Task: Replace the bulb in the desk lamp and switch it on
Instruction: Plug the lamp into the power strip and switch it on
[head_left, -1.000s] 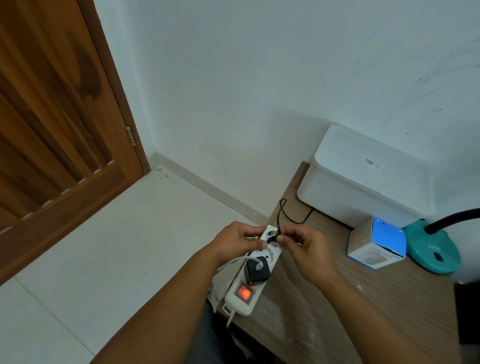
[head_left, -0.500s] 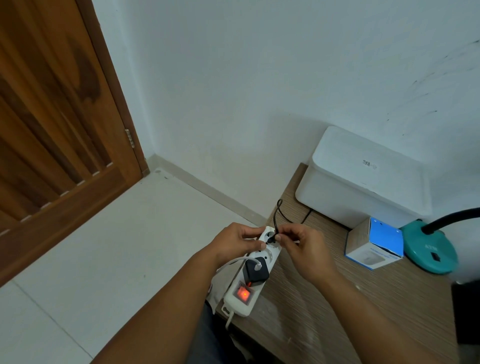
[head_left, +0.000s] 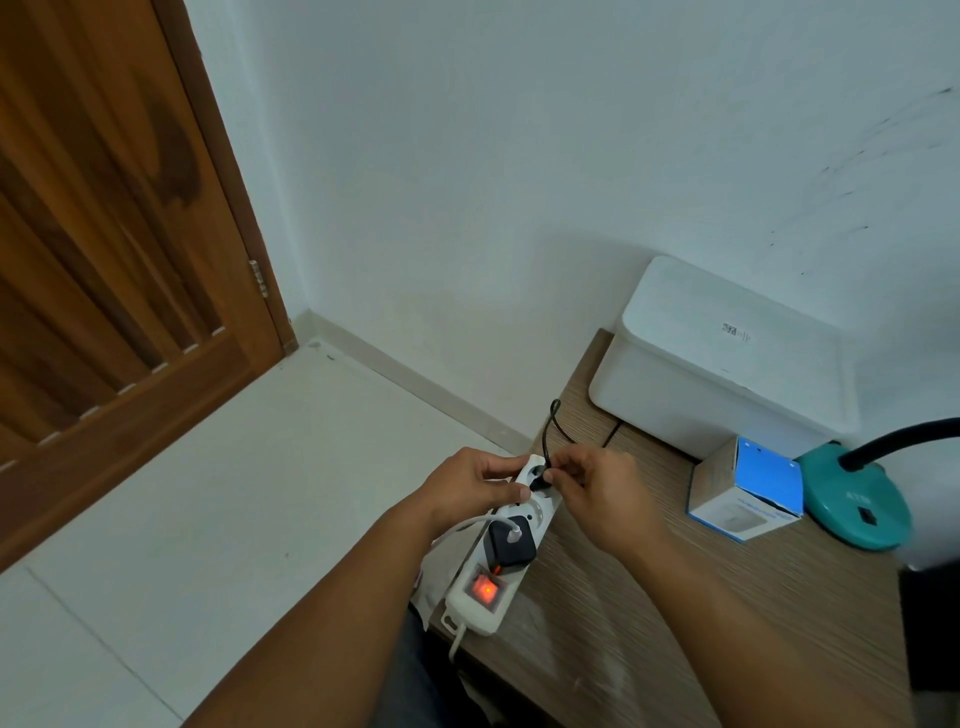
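Black plug (head_left: 537, 480), pinched by right hand (head_left: 597, 493), meets white power strip (head_left: 498, 556).

Both bare forearms reach up from the bottom of the frame and meet near the lower centre. The left hand (head_left: 470, 488) is curled, thumb laid across the top, fingers wrapped underneath in a grip. The right hand (head_left: 602, 493) is knuckles-up, its fingertips (head_left: 558, 470) pinched together and pointing left, almost touching the left thumb.

White box (head_left: 727, 374) and carton (head_left: 743, 493) crowd desk's (head_left: 675, 623) back.
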